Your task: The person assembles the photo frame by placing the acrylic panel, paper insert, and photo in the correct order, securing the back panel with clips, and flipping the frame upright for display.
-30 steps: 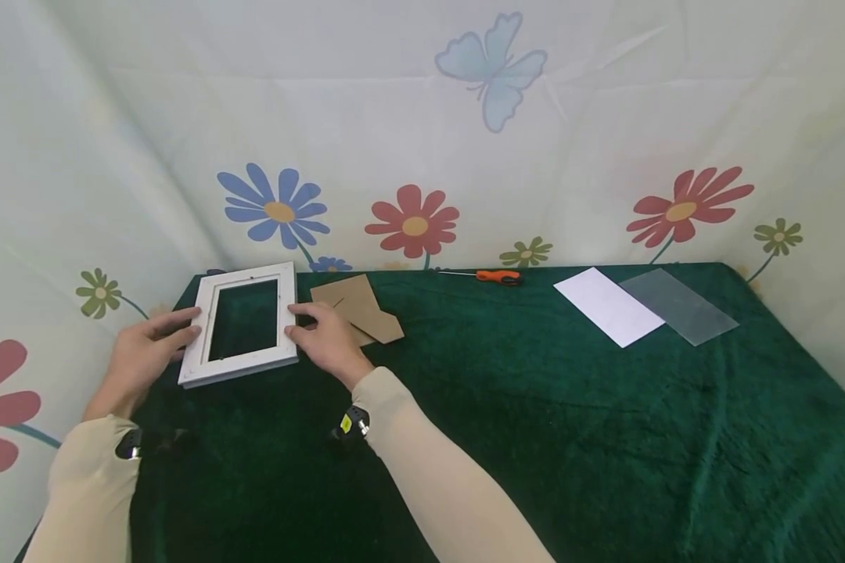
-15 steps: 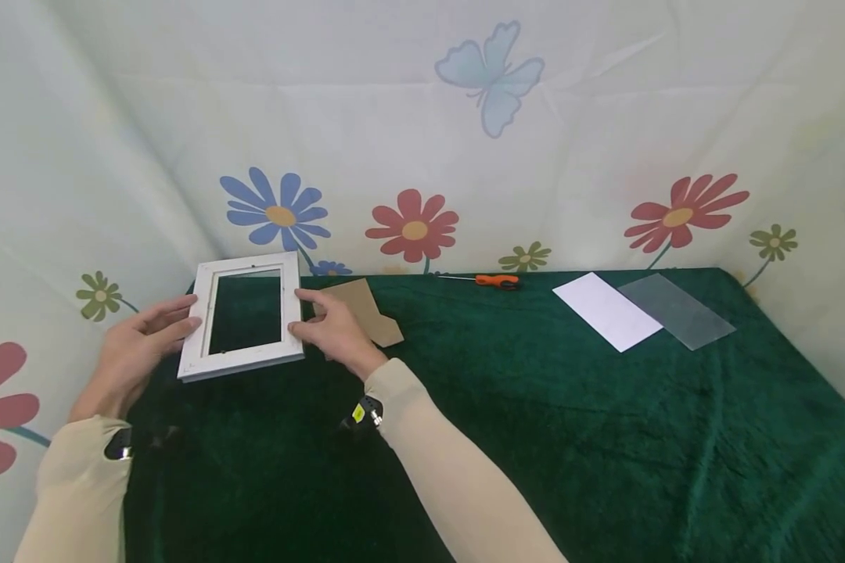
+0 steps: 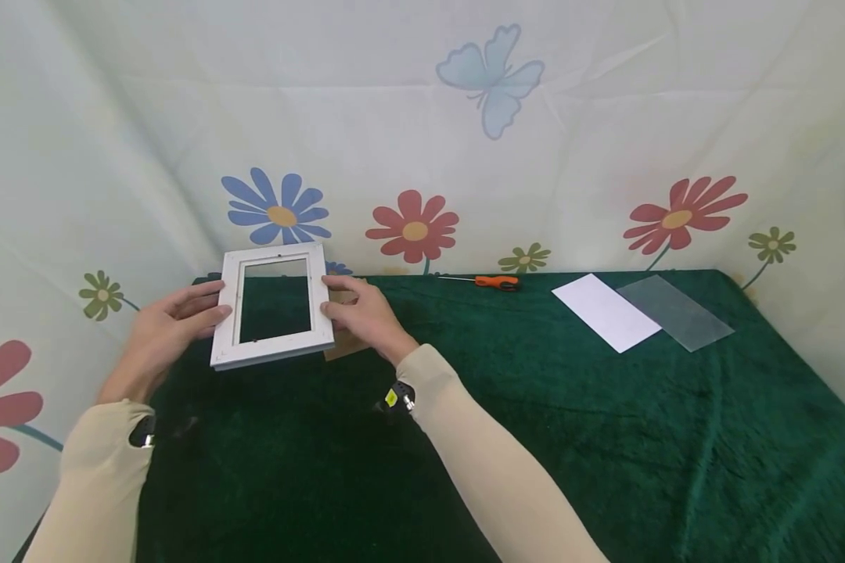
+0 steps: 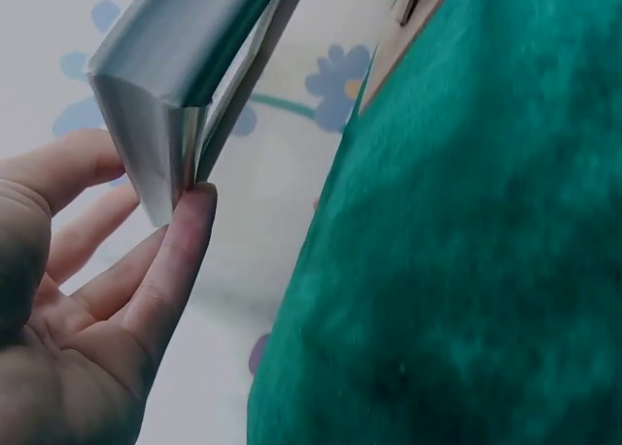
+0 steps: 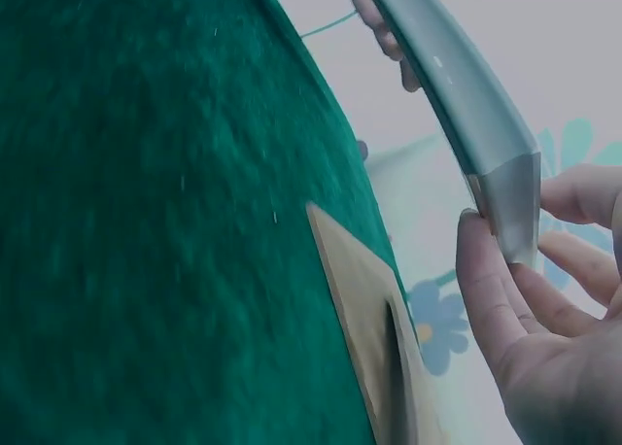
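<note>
A white picture frame (image 3: 230, 313) with an open middle is held up above the table's left part, its near edge lower than its far one. On its left side my left hand (image 3: 165, 332) pinches the rim between thumb and fingers. My right hand (image 3: 369, 313) grips the opposite side in the same way. Both wrist views show the frame's thick edge (image 4: 146, 134) between thumb and fingertips, apart from the cloth. Behind the right hand lies a brown backing board (image 5: 355, 280) with a stand flap, mostly hidden in the head view.
At the back edge of the green cloth (image 3: 507, 438) lies a screwdriver with an orange handle (image 3: 496, 282). Farther right are a white sheet (image 3: 605, 313) and a clear pane (image 3: 676, 313), which overlap slightly. A flowered curtain (image 3: 394, 117) hangs close behind the table.
Both hands have raised the picture frame off the cloth and carried it to the right. It now covers part of the brown backing board. The other items lie where they were.
</note>
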The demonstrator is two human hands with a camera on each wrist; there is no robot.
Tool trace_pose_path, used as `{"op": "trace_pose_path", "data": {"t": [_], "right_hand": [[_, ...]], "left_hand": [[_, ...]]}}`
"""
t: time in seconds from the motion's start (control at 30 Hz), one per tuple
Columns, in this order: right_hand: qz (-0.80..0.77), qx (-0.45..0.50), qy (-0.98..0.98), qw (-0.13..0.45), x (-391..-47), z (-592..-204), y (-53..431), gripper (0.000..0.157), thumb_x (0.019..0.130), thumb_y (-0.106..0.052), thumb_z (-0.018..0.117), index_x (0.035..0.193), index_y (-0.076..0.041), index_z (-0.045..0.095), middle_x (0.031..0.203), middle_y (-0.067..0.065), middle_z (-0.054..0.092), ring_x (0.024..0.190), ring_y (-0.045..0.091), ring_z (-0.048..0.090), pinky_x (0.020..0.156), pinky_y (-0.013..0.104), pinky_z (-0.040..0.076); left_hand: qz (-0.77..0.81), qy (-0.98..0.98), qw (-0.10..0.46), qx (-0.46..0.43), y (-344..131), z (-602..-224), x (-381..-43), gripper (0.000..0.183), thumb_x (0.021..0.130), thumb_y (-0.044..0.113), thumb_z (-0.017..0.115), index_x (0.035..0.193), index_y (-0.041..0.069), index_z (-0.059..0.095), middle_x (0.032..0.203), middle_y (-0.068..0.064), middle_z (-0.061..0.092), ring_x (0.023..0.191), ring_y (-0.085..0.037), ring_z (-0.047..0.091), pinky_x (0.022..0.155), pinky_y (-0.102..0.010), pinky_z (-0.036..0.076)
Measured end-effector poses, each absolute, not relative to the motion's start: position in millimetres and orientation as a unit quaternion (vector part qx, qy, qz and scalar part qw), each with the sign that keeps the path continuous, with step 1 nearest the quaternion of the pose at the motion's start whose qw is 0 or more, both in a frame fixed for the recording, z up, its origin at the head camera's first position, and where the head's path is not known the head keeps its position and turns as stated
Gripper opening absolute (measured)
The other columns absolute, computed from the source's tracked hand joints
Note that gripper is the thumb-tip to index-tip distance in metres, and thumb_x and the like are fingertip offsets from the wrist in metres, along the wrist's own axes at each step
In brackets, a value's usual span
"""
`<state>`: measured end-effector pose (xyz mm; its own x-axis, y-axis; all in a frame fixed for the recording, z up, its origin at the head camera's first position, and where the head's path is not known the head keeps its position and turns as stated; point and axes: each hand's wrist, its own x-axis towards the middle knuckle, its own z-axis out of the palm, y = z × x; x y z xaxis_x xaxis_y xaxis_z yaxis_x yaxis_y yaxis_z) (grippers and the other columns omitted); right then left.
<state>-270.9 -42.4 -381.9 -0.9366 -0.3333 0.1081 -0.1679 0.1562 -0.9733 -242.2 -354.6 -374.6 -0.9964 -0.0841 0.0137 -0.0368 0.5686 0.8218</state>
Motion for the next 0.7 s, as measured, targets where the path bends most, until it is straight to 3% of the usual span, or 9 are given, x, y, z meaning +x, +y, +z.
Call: {"op": "trace_pose_path", "data": {"t": [0.07, 0.23, 0.43, 0.53, 0.7], "right_hand": [[-0.616, -0.166, 0.768, 0.059, -271.3, -380.1, -36.5, 0.053, 0.102, -0.017, 0.073, 0.153, -0.021, 0.059, 0.141, 0.009, 0.058, 0.093, 0.020, 0.071, 0.089, 0.039, 0.062], [-0.594, -0.170, 0.785, 0.046, -273.3, -376.3, -22.1, 0.052, 0.103, -0.019, 0.072, 0.153, -0.022, 0.060, 0.137, 0.009, 0.060, 0.099, 0.023, 0.068, 0.083, 0.036, 0.063], [-0.560, -0.191, 0.806, 0.024, -274.1, -371.1, -1.7, 0.052, 0.103, -0.018, 0.072, 0.154, -0.019, 0.058, 0.140, 0.007, 0.059, 0.096, 0.019, 0.068, 0.081, 0.028, 0.061], [-0.545, -0.199, 0.814, 0.017, -273.9, -369.2, 8.9, 0.053, 0.103, -0.018, 0.072, 0.154, -0.017, 0.058, 0.143, 0.008, 0.057, 0.095, 0.019, 0.069, 0.081, 0.027, 0.061], [-0.542, -0.211, 0.813, 0.014, -272.8, -367.4, 27.2, 0.054, 0.103, -0.016, 0.072, 0.155, -0.013, 0.055, 0.147, 0.011, 0.057, 0.098, 0.024, 0.073, 0.084, 0.031, 0.062]], "left_hand": [[-0.466, -0.884, 0.028, 0.031, -348.6, -372.0, -243.2, 0.080, 0.098, 0.055, 0.072, 0.163, 0.017, 0.045, 0.156, -0.018, 0.053, 0.118, -0.013, 0.063, 0.094, -0.024, 0.055], [-0.478, -0.877, 0.025, 0.032, -331.6, -364.9, -243.7, 0.082, 0.097, 0.057, 0.073, 0.163, 0.019, 0.044, 0.157, -0.016, 0.053, 0.121, -0.019, 0.062, 0.107, -0.046, 0.053], [-0.481, -0.875, 0.051, 0.006, -312.8, -361.8, -242.4, 0.076, 0.098, 0.050, 0.075, 0.160, 0.015, 0.049, 0.156, -0.017, 0.052, 0.112, -0.012, 0.067, 0.089, -0.021, 0.056], [-0.486, -0.872, 0.061, -0.007, -302.8, -363.6, -241.9, 0.075, 0.098, 0.049, 0.075, 0.160, 0.014, 0.049, 0.157, -0.016, 0.051, 0.113, -0.012, 0.068, 0.088, -0.020, 0.056], [-0.501, -0.862, 0.073, -0.017, -284.3, -366.1, -243.0, 0.074, 0.098, 0.046, 0.077, 0.160, 0.015, 0.050, 0.156, -0.016, 0.053, 0.118, -0.025, 0.069, 0.086, -0.019, 0.056]]}}
